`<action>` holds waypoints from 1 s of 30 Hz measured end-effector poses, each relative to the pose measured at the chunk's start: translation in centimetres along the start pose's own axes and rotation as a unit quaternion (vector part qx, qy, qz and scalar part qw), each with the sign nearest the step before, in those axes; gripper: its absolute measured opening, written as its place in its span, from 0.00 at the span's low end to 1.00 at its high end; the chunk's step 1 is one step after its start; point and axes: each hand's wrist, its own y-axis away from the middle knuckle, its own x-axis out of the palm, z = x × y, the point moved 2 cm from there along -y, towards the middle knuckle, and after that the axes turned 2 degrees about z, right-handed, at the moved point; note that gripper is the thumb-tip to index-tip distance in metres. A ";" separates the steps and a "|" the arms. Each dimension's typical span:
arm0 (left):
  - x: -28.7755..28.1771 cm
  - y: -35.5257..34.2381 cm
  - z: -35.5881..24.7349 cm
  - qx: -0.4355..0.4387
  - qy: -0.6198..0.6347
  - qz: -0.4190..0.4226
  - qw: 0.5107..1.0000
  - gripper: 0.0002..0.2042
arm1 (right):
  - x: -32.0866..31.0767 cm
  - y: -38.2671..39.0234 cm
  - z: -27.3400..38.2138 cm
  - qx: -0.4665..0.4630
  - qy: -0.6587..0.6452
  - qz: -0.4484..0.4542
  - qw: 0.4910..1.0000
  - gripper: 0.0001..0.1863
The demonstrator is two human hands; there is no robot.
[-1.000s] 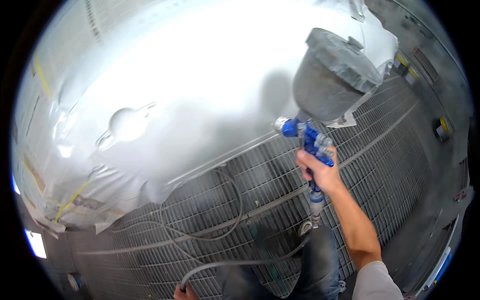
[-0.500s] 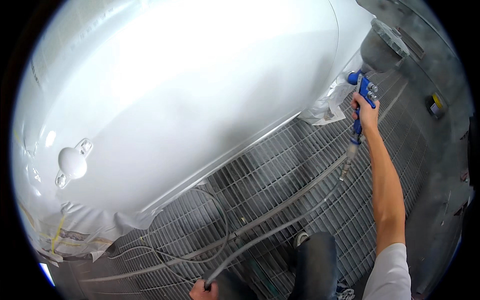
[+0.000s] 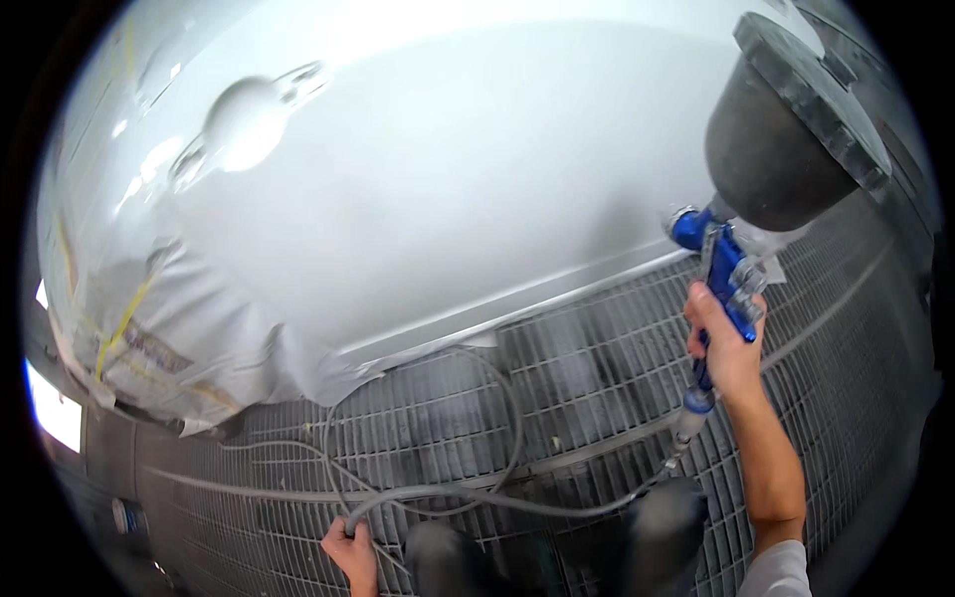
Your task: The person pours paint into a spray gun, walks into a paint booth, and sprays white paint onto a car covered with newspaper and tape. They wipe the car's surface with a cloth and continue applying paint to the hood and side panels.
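My right hand (image 3: 728, 343) grips a blue spray gun (image 3: 724, 274) by its handle, fingers wrapped round it. A large grey paint cup (image 3: 771, 139) with a lid tops the gun, whose nozzle faces the glossy white car panel (image 3: 448, 179) a short way off. From the handle's lower end a grey air hose (image 3: 557, 510) runs left across to my left hand (image 3: 350, 552), which is closed round it low in the view. A recessed door handle (image 3: 246, 124) shows on the panel at the upper left.
Masking sheet with yellow tape (image 3: 139, 333) covers the panel's left end and lower edge. Underfoot lies a metal floor grating (image 3: 597, 398), with loops of hose (image 3: 519, 428) on it. My knees show at the bottom. A bright patch (image 3: 55, 408) glows at far left.
The view has swung, so the door handle sits higher and further right. The spray gun appears larger and closer, its cup lower. My left hand, still on the hose, has shifted left and up.
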 end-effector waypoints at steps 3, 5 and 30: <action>-3.8 0.5 4.0 -0.018 -0.004 -0.063 0.998 0.16 | 6.7 3.9 0.8 0.008 -0.047 0.126 0.991 0.10; -6.1 0.8 7.2 -0.029 0.008 -0.126 0.992 0.17 | 11.1 6.2 0.6 0.036 -0.071 0.190 0.979 0.10; 3.6 9.7 4.1 0.083 0.010 -0.113 0.990 0.18 | -0.5 -0.3 -7.8 -0.022 -0.041 0.153 0.987 0.10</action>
